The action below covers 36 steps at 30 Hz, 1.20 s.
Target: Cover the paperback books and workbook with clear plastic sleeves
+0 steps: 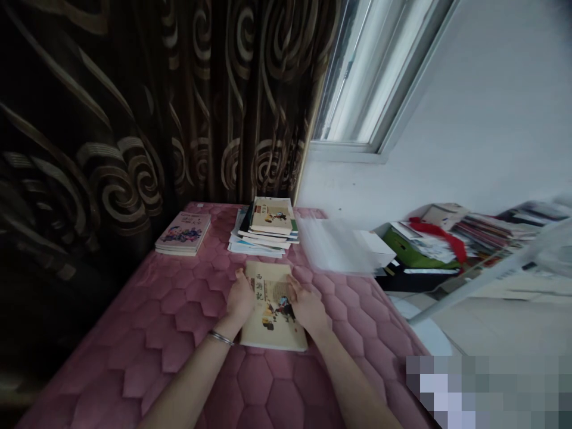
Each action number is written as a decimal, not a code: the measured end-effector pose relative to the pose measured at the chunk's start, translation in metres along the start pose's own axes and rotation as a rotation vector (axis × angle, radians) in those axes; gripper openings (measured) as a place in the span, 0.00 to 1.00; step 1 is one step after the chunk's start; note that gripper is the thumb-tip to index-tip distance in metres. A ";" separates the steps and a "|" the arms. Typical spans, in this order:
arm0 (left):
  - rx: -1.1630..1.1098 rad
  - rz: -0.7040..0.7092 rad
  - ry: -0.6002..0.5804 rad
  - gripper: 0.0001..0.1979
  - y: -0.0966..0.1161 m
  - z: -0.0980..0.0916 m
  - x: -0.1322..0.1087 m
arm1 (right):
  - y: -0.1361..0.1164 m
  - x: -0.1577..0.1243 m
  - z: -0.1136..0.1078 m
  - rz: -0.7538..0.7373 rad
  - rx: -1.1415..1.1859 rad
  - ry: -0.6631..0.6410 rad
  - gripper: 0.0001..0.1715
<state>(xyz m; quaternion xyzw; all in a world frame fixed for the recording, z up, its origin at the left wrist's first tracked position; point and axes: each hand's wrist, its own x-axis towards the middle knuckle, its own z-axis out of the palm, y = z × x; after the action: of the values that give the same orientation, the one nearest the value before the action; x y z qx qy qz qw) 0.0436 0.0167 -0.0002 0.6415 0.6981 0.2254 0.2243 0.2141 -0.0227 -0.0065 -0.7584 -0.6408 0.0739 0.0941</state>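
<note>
A cream paperback book [273, 325] with Chinese characters and small painted figures on its cover lies in front of me over the pink quilted surface. My left hand [241, 298] grips its left edge, the thumb up near the top corner. At the opposite edge my right hand [309, 307] holds the book, with fingers resting on the cover. The undersides of both hands are hidden. Just beyond stands a pile of books [272, 223], topped by one with a similar cover. To the left lies a smaller stack of pinkish books [184, 232].
The pink quilted mattress-like surface [179, 363] reaches back to a dark patterned curtain [210, 119]. At its right back edge sits a blurred white object [337, 244], beside a white box [378, 247]. Further right are a green container [402, 247] with papers and a heap of books [485, 229].
</note>
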 end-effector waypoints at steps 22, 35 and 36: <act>0.333 0.537 -0.028 0.29 -0.024 0.003 -0.038 | -0.005 0.004 0.010 -0.028 -0.016 0.010 0.28; 0.437 0.605 0.037 0.26 -0.035 0.005 -0.036 | -0.067 0.018 0.003 -0.651 0.038 -0.094 0.32; 0.439 0.597 0.049 0.26 -0.036 0.005 -0.036 | -0.067 0.025 0.005 -0.611 0.040 -0.103 0.34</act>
<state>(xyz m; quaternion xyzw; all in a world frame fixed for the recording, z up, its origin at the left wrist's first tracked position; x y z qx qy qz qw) 0.0208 -0.0214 -0.0254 0.8442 0.5170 0.1411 -0.0108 0.1532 0.0125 0.0045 -0.5237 -0.8415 0.0933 0.0943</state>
